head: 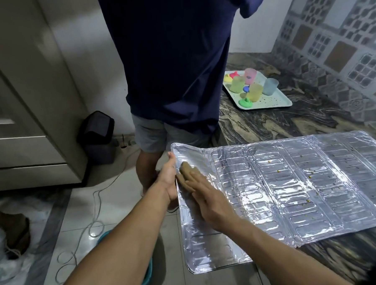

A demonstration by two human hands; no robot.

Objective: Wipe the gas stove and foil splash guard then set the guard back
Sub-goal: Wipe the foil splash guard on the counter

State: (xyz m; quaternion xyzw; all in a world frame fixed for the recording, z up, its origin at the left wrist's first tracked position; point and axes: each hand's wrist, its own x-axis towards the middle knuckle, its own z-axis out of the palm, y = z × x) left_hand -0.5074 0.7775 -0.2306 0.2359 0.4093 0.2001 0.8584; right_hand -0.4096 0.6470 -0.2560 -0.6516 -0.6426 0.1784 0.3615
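Pressing cloth (187, 171) on foil guard (294, 187), no legible writing

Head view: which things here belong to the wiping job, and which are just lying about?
Part of the job:
- foil splash guard, flat on the counter, its left end overhanging
- brown cloth under the right hand
- left hand holding the guard's left edge

Just lying about:
- tray of coloured plastic cups
- black bag on the floor
- white cable
- blue basin

Both forearms bare to the frame's edge — no sleeves, watch or rings on left hand (167, 180) or right hand (210, 203).
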